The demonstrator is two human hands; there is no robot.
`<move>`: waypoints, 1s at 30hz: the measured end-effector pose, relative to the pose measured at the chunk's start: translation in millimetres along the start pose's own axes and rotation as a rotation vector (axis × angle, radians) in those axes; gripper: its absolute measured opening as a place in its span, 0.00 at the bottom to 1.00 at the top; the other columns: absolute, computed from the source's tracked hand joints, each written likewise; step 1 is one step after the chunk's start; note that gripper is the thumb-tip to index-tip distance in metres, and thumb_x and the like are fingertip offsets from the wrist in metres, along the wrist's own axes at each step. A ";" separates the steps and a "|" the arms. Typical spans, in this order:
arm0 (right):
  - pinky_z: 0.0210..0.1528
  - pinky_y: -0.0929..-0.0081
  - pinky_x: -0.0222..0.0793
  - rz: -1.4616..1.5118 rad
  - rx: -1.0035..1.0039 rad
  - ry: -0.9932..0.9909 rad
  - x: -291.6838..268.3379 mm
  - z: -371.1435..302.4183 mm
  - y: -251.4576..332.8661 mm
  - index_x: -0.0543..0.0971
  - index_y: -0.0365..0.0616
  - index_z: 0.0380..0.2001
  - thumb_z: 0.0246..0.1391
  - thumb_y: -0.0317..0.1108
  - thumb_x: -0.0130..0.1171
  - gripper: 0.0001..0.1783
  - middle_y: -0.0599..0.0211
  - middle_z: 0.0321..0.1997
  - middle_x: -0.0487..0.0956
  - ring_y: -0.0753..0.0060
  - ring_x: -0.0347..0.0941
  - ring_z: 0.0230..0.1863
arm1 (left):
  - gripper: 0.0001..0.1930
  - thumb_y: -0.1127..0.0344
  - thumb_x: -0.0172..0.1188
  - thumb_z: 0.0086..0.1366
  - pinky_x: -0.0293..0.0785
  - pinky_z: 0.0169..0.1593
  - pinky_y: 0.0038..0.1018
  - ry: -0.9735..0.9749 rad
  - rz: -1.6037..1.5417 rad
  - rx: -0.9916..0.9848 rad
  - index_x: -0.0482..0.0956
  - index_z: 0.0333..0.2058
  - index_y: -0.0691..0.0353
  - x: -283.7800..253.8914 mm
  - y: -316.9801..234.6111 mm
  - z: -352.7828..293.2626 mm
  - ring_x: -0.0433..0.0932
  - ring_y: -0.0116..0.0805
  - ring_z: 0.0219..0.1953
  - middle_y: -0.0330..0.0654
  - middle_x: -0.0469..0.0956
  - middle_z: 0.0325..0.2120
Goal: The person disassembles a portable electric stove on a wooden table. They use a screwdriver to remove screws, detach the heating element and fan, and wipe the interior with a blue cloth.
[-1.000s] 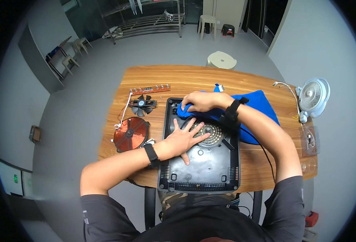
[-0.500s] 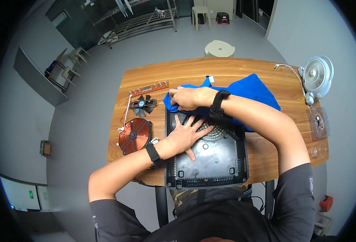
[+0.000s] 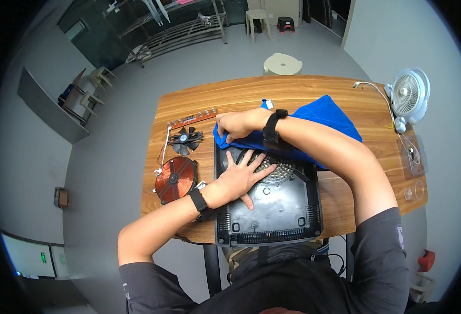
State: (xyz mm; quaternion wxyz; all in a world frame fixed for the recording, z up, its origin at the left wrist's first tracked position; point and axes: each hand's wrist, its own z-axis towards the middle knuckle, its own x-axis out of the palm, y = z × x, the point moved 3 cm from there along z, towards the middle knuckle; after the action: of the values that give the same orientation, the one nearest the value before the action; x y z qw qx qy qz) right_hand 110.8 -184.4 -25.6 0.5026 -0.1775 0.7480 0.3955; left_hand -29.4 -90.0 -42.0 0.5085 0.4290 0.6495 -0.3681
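In front of me a black plastic induction cooker housing (image 3: 282, 206) lies on the wooden table, its round vent grille facing up. My left hand (image 3: 239, 180) rests flat on it with the fingers spread, partly over the grille. A blue cloth (image 3: 328, 119) covers the housing's far edge and trails off to the right on the table. At the far left corner, my right hand (image 3: 238, 125) has its fingers bent around the cloth and presses it against the edge. My right forearm crosses above the cloth and hides part of it.
Left of the housing lie a copper coil (image 3: 175, 178), a black cooling fan (image 3: 185, 139) and a narrow control board (image 3: 192, 119) with a white cable. On the right are a small white desk fan (image 3: 409, 94) and a clear plastic tray (image 3: 412, 156). A stool (image 3: 282, 64) stands beyond the table.
My right hand has shifted slightly to the left and up along the housing's far edge, with the cloth still in it. The left hand stays flat on the housing.
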 end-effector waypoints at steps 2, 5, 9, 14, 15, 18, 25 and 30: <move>0.62 0.60 0.69 0.076 0.036 0.049 -2.6 2.5 -7.4 0.83 0.41 0.49 0.53 0.37 0.71 0.21 0.54 0.56 0.74 0.49 0.72 0.59 | 0.73 0.33 0.76 0.27 0.59 0.56 0.82 0.007 0.015 -0.007 0.50 0.75 0.41 -2.7 -1.8 -0.4 0.52 0.64 0.73 0.52 0.51 0.74; 0.64 0.61 0.68 0.155 0.063 0.078 -5.4 -3.3 -6.2 0.81 0.41 0.52 0.54 0.38 0.71 0.24 0.54 0.61 0.73 0.49 0.71 0.63 | 0.73 0.33 0.76 0.27 0.59 0.56 0.82 0.012 0.016 -0.019 0.50 0.75 0.41 -5.3 -2.5 -3.1 0.53 0.63 0.72 0.51 0.52 0.74; 0.63 0.60 0.69 0.060 0.049 0.023 -0.3 -19.3 11.6 0.80 0.45 0.56 0.55 0.38 0.70 0.26 0.55 0.61 0.71 0.48 0.71 0.61 | 0.73 0.34 0.77 0.27 0.60 0.57 0.81 0.020 0.005 -0.019 0.49 0.75 0.41 -1.3 -1.5 -3.8 0.54 0.61 0.72 0.50 0.53 0.73; 0.61 0.57 0.72 -0.200 0.083 -0.048 10.3 -27.9 21.7 0.83 0.48 0.53 0.56 0.39 0.67 0.21 0.58 0.62 0.69 0.48 0.75 0.56 | 0.73 0.35 0.78 0.26 0.60 0.57 0.83 0.047 -0.010 -0.030 0.50 0.75 0.41 -6.4 -3.6 0.6 0.53 0.61 0.72 0.48 0.54 0.73; 0.60 0.56 0.73 -0.245 0.092 -0.072 9.8 -28.2 22.8 0.83 0.48 0.52 0.57 0.39 0.66 0.20 0.59 0.62 0.69 0.48 0.76 0.55 | 0.73 0.35 0.78 0.27 0.60 0.57 0.83 0.045 -0.009 -0.031 0.50 0.75 0.41 -5.3 -3.8 0.0 0.53 0.61 0.72 0.49 0.54 0.73; 0.56 0.57 0.75 -0.332 0.112 -0.055 11.8 -16.6 26.3 0.84 0.46 0.49 0.56 0.35 0.65 0.17 0.58 0.60 0.71 0.49 0.77 0.52 | 0.73 0.35 0.78 0.27 0.59 0.57 0.83 0.033 0.000 -0.024 0.51 0.75 0.41 -3.9 -2.7 0.1 0.52 0.61 0.72 0.50 0.53 0.73; 0.59 0.59 0.71 0.012 -0.106 -0.096 -9.4 -15.1 9.2 0.83 0.41 0.48 0.54 0.31 0.68 0.17 0.52 0.53 0.75 0.47 0.74 0.55 | 0.73 0.33 0.76 0.28 0.57 0.57 0.84 0.051 -0.007 -0.022 0.49 0.75 0.41 -5.1 0.0 -3.6 0.49 0.65 0.74 0.52 0.50 0.74; 0.63 0.59 0.69 0.012 -0.138 -0.270 -52.6 -62.1 7.1 0.83 0.42 0.48 0.54 0.29 0.67 0.17 0.52 0.53 0.76 0.46 0.72 0.58 | 0.73 0.33 0.76 0.28 0.58 0.57 0.84 0.089 -0.014 -0.035 0.47 0.76 0.40 -3.4 -0.4 -2.9 0.41 0.67 0.76 0.52 0.43 0.76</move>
State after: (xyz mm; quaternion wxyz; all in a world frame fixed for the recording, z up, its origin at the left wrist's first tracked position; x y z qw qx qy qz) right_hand 90.9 -234.7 35.6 0.5826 -0.1524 0.6458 0.4693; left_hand -30.5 -88.2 -38.0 0.4840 0.4314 0.6808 -0.3408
